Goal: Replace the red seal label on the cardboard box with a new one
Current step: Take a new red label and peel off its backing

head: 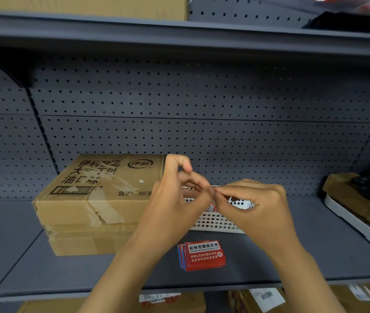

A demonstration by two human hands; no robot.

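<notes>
A brown cardboard box point(98, 199) with black Chinese print sits on the grey shelf at the left, with no red label visible on it. A stack of red seal labels point(203, 255) lies on the shelf near the front edge. My left hand point(175, 199) and my right hand point(254, 204) meet fingertip to fingertip above a white basket. Both pinch a small red and white label point(211, 207), of which only a corner shows below the fingers.
The white perforated basket point(215, 222) stands right of the box, behind my hands, with red pieces inside. A flat dark item on a white tray point(360, 211) lies at the right. Grey pegboard point(202, 109) backs the shelf point(292, 256). More boxes sit below.
</notes>
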